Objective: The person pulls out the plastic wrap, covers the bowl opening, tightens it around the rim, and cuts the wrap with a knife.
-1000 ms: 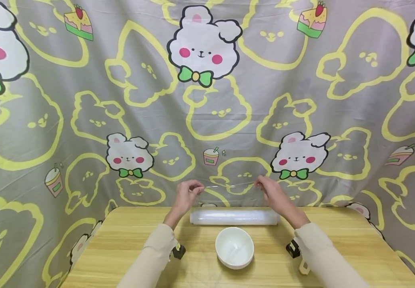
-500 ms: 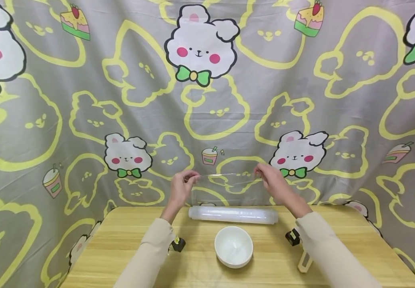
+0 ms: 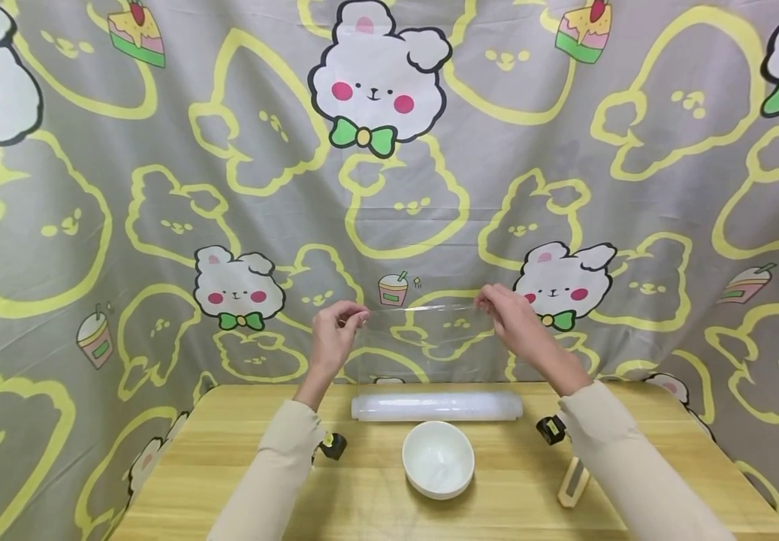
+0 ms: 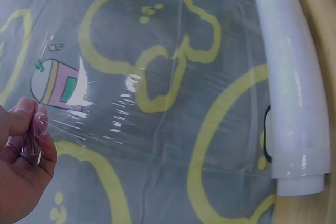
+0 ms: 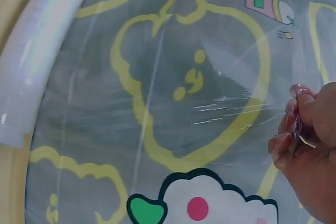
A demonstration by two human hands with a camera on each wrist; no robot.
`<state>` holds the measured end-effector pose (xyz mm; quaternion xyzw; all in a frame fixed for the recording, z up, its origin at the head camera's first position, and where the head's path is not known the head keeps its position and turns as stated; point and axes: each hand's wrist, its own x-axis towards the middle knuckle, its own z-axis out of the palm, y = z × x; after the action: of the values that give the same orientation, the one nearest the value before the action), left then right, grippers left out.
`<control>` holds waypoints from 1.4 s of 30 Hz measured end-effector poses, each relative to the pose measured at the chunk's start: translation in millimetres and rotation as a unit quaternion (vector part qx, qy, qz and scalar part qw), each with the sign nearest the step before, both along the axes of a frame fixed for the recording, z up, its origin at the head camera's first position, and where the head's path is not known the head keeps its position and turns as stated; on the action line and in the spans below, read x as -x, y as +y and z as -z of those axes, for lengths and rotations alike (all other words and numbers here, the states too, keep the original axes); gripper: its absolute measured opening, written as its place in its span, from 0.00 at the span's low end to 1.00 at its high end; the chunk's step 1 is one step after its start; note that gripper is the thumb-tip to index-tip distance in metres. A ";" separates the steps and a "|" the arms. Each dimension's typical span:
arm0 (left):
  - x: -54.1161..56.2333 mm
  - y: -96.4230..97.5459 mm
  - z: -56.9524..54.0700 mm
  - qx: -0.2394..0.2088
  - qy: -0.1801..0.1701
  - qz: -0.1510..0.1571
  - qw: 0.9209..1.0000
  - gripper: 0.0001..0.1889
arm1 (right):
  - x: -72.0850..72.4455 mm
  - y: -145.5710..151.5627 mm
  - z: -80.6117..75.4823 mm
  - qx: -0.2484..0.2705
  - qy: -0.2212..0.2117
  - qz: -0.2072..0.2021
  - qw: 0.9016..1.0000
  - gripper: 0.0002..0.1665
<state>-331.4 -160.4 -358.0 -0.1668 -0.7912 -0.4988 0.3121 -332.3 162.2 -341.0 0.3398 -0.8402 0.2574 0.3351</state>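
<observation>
A clear sheet of plastic wrap (image 3: 423, 338) stretches between both hands, its lower end running down to a roll of plastic wrap (image 3: 436, 406) lying across the back of the table. My left hand (image 3: 335, 334) pinches one top corner between thumb and fingers; the bunched film shows at the fingertips in the left wrist view. The other top corner is pinched by my right hand (image 3: 512, 319), raised to about the same height. In the right wrist view the film (image 5: 210, 103) hangs taut with creases. A white bowl (image 3: 438, 460) stands upright in front of the roll.
On the wooden table (image 3: 497, 488), a utility knife (image 3: 573, 482) with a pale handle lies to the right of the bowl, partly under the right forearm. A patterned curtain (image 3: 416, 188) hangs right behind the table. Small black wrist cameras sit under both forearms.
Both hands have risen, drawing more film up off the roll. The left hand has also shifted a little left. The roll turned slightly askew, then straightened; the bowl stays in place.
</observation>
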 end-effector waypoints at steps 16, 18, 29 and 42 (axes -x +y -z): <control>-33.1 -2.6 -13.1 0.083 0.021 0.053 0.995 0.03 | -38.6 12.3 -7.6 -0.024 -0.004 0.014 1.000 0.08; -38.3 -4.2 -13.5 0.083 0.023 0.058 0.995 0.03 | -44.9 12.5 -7.6 -0.029 -0.001 0.012 1.000 0.09; -64.7 -9.6 -13.0 0.088 0.028 0.067 0.993 0.03 | -73.9 14.7 -0.4 -0.031 0.020 0.007 0.999 0.11; -90.3 -14.0 -11.3 0.108 0.044 0.098 0.988 0.05 | -95.0 20.6 5.0 -0.014 0.042 -0.037 0.998 0.17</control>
<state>-241.1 -174.4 -346.7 -0.2978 -0.8057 -0.4307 0.2769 -237.3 182.7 -345.9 0.3859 -0.8156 0.2438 0.3556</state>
